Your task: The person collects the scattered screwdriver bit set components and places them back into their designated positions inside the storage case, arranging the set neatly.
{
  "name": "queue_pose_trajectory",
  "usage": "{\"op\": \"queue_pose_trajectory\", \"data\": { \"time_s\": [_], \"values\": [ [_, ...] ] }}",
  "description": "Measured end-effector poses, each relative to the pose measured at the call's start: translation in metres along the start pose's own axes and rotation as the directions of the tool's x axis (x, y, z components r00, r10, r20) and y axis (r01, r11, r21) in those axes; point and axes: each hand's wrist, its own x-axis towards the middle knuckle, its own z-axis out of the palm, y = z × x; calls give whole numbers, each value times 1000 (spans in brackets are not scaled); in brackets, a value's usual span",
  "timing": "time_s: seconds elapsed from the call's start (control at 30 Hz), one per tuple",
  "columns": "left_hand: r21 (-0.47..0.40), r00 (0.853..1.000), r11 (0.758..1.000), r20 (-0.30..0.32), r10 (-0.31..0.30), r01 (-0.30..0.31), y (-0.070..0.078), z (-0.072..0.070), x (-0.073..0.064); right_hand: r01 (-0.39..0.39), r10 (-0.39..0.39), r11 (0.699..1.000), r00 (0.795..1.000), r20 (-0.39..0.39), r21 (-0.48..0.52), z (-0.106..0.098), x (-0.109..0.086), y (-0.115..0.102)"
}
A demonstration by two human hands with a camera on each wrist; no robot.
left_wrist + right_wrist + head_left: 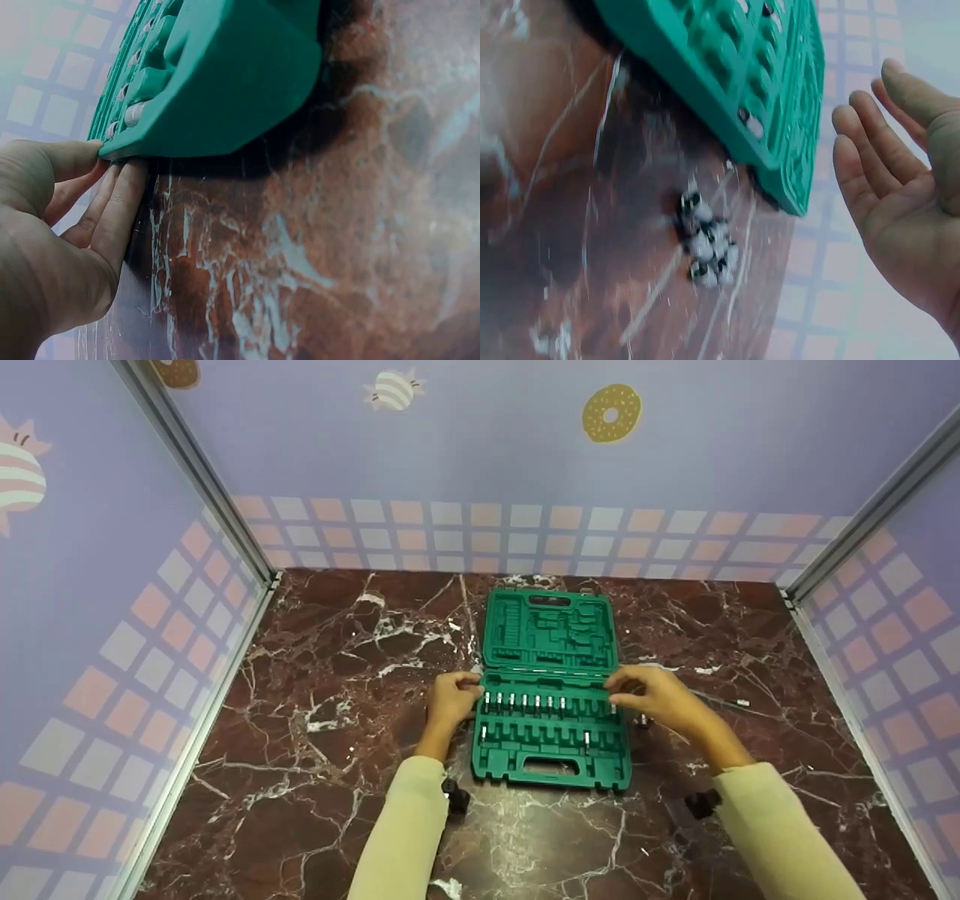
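A green plastic socket case [495, 759] lies unfolded, its hinged lid [551, 630] at the back. Several metal sockets [525, 703] stand in its upper row, and two more are in the lower row. My left hand [448, 705] pinches the case's left edge, thumb above and fingers beneath in the left wrist view. Over the right edge is my right hand [660, 697], near a socket [750, 122] seated at that end of the row. Its fingers are loosely bent and hold nothing in the right wrist view.
A cluster of loose sockets [709, 244] sits on the dark marbled table [322, 780] to the right of the case. A thin metal rod [724, 701] lies beyond the right hand. Patterned panels [480, 450] enclose the back and sides.
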Motion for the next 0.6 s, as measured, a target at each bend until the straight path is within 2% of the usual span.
{"op": "queue_pose_trajectory", "data": {
  "time_s": [0.37, 0.47, 0.6],
  "values": [
    [-7, 1000, 1000, -3, -7, 7, 0, 0, 1, 18, -12, 998, 995, 98, -60, -30, -39, 6],
    [-18, 1000, 1000, 1, -9, 9, 0, 0, 0, 31, -26, 999, 990, 140, -37, -37, -49, 10],
    [-22, 1000, 1000, 11, -15, 15, -1, -1, 0, 36, -46, 998, 977, 210, 52, -44, -64, 14]
  ]
}}
